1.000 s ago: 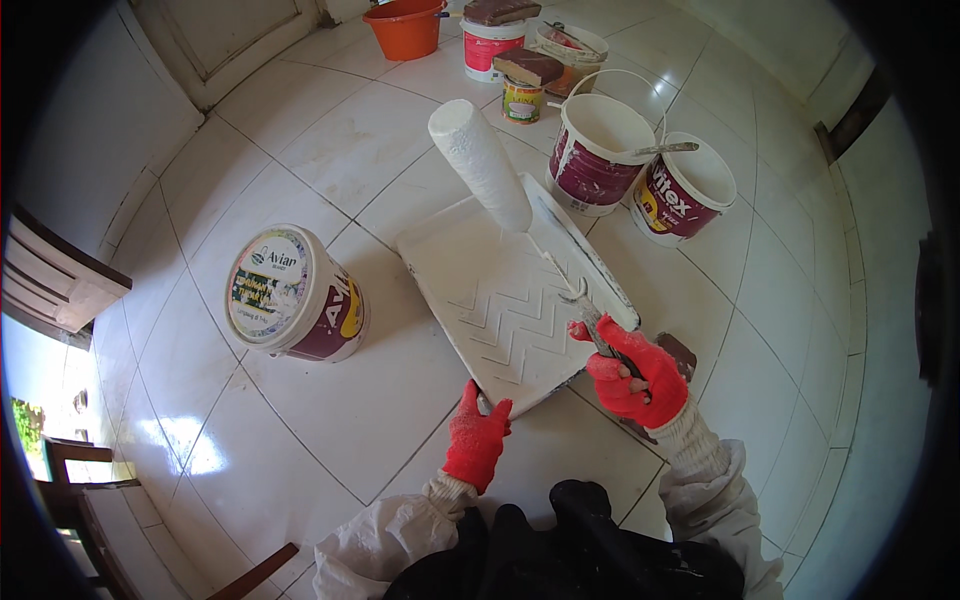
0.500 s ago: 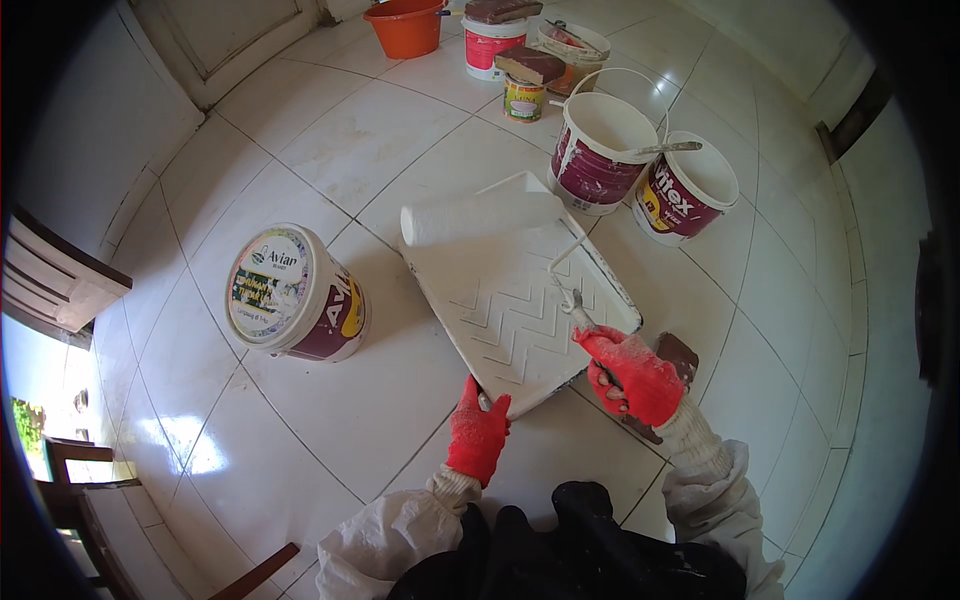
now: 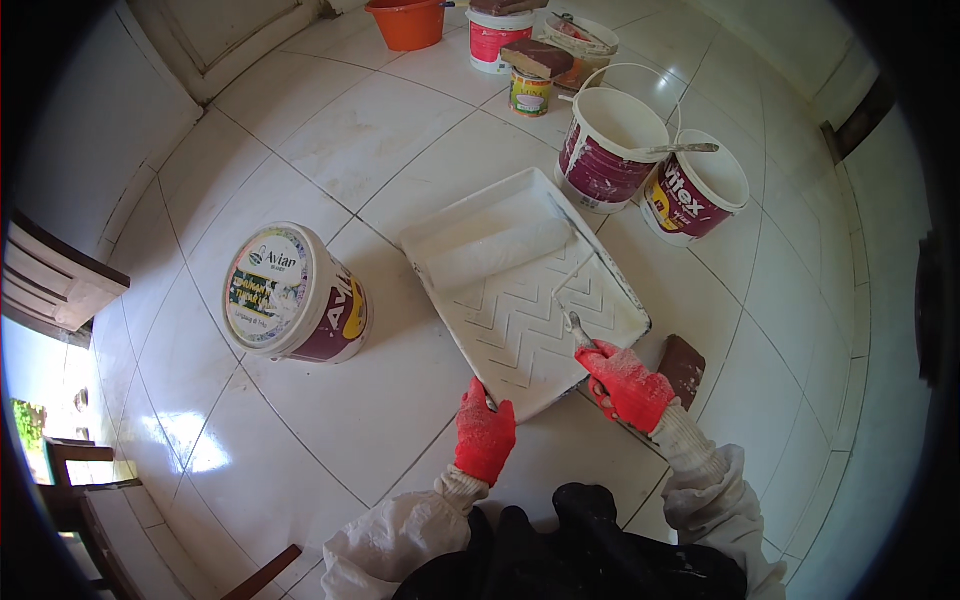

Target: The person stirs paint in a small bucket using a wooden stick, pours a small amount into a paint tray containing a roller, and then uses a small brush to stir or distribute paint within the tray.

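A white paint tray (image 3: 520,362) with a zigzag-ribbed slope sits on the floor before me. My left hand (image 3: 484,436), in a red and white glove, grips the tray's near left edge, its thumb and a finger over the rim. My right hand (image 3: 628,385), gloved alike, is closed round the handle of a paint roller (image 3: 505,252). The white roller sleeve lies across the upper part of the slope, just short of the deep end, and its bent wire frame runs along the tray's right side. The handle's grip is mostly hidden in my fist.
Left of the tray stands a lidded paint tub (image 3: 295,292). Beyond its far right corner are an open white-and-purple bucket (image 3: 610,150) with a brush across it and a second bucket (image 3: 693,188). A brown block (image 3: 682,370) lies beside my right hand. Farther off are a can (image 3: 530,93) and an orange basin (image 3: 408,25).
The roller has come down and toward me, from over the tray's far end onto the ribbed slope. My right hand has drawn back slightly. My left hand keeps its hold on the tray.
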A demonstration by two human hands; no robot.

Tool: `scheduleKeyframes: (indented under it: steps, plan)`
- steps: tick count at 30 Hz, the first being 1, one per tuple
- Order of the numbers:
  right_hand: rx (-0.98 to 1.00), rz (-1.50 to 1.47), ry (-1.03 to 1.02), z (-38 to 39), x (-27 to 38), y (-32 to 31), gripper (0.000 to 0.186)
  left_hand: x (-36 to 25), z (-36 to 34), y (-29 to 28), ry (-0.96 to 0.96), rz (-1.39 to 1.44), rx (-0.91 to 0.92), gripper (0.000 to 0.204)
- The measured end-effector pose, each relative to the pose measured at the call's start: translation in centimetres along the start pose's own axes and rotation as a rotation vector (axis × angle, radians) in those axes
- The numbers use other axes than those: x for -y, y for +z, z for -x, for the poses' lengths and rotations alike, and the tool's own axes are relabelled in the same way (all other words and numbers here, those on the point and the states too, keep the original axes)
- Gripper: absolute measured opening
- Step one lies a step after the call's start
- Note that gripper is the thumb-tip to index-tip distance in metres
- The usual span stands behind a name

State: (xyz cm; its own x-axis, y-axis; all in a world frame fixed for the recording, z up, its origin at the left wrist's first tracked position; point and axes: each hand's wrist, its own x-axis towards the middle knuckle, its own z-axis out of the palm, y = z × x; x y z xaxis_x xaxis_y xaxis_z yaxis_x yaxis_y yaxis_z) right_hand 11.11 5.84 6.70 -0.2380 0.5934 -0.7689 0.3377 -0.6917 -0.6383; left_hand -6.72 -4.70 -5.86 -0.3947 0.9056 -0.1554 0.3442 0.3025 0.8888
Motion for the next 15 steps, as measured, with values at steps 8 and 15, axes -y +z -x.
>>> scheduleKeyframes:
  steps: [8,15]
  plan:
    - [-0.067,0.097,0.073,-0.1,1.5,0.7,0.029,-2.3,0.2,-1.0,-0.069,0.007,0.067,0.036]
    - [-0.096,0.234,0.022,-2.9,1.8,1.3,0.029,-2.2,0.1,-0.7,-0.062,-0.005,0.05,0.034]
